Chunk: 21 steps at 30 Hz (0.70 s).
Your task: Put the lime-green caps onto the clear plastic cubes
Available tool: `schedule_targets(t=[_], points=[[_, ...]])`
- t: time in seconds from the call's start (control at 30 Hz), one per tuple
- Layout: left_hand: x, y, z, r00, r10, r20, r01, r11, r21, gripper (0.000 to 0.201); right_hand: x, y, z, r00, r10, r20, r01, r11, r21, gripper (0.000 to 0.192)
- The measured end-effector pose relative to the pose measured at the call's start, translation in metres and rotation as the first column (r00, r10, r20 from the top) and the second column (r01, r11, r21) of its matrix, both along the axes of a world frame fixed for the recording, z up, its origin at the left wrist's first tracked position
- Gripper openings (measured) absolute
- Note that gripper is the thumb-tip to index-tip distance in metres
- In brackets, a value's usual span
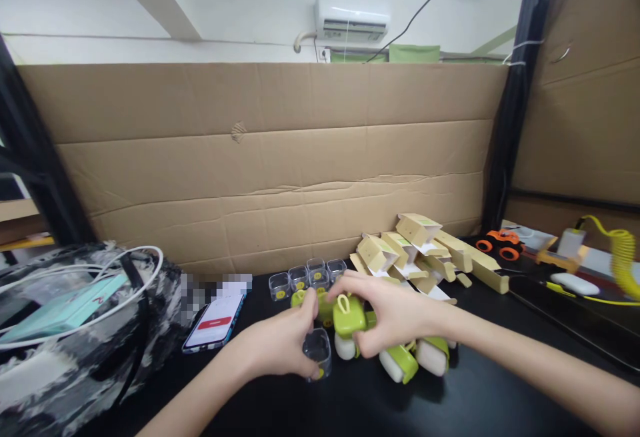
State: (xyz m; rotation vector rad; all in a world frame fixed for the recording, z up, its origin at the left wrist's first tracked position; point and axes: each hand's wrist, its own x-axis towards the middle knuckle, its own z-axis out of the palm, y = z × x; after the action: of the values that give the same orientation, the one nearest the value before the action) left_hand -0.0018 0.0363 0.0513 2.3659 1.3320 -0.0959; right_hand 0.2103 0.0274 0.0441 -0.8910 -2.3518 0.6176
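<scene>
My left hand (283, 340) is closed around a small clear plastic cup (320, 350) with a yellow dot sticker near its base. In my right hand (393, 304), thumb and fingers pinch a green rounded-square case (349, 320) with a pale loop on top. The case is beside the clear cup, a little higher and to its right. Under and beside my right hand lie several green-and-white cases (399, 364), some on their sides. Behind my hands stand several clear cups (299, 278) in a cluster, with more green pieces partly hidden by my fingers.
Opened small cardboard boxes (377, 252) are heaped at the back right. A phone (216, 320) lies on the left, beside a fluffy grey bundle (165, 317) with white cables. An orange toy truck (500, 244) and a yellow coiled cord (620, 257) are at the right. A cardboard wall (280, 170) stands behind.
</scene>
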Motion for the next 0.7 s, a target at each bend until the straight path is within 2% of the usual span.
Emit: schedule_targets(t=[0.07, 0.1, 0.23, 0.4, 0.53, 0.7], points=[[0.003, 0.001, -0.004, 0.997, 0.013, 0.075, -0.012, 1.000, -0.012, 0.094, -0.005, 0.003, -0.008, 0.996, -0.021, -0.083, 0.018, 0.999, -0.042, 0.049], [0.004, 0.002, -0.005, 0.993, 0.016, 0.115, -0.013, 1.000, -0.026, 0.093, -0.008, 0.003, -0.012, 0.993, -0.029, -0.111, 0.022, 0.998, -0.057, 0.049], [0.003, 0.007, -0.008, 0.971, -0.006, 0.239, 0.019, 0.998, -0.052, 0.070, -0.019, 0.005, -0.032, 0.984, -0.025, -0.174, 0.007, 0.994, -0.106, 0.042], [0.000, 0.007, -0.009, 0.961, -0.055, 0.273, 0.072, 0.996, -0.050, 0.063, -0.025, 0.009, -0.049, 0.980, 0.002, -0.198, -0.027, 0.992, -0.123, 0.042], [-0.002, 0.007, -0.010, 0.961, -0.076, 0.266, 0.093, 0.994, -0.051, 0.063, -0.027, 0.012, -0.053, 0.981, -0.005, -0.195, -0.019, 0.993, -0.118, 0.043], [-0.003, 0.008, -0.010, 0.970, -0.057, 0.238, 0.071, 0.996, -0.054, 0.067, -0.027, 0.010, -0.051, 0.978, -0.024, -0.208, 0.002, 0.995, -0.104, 0.041]])
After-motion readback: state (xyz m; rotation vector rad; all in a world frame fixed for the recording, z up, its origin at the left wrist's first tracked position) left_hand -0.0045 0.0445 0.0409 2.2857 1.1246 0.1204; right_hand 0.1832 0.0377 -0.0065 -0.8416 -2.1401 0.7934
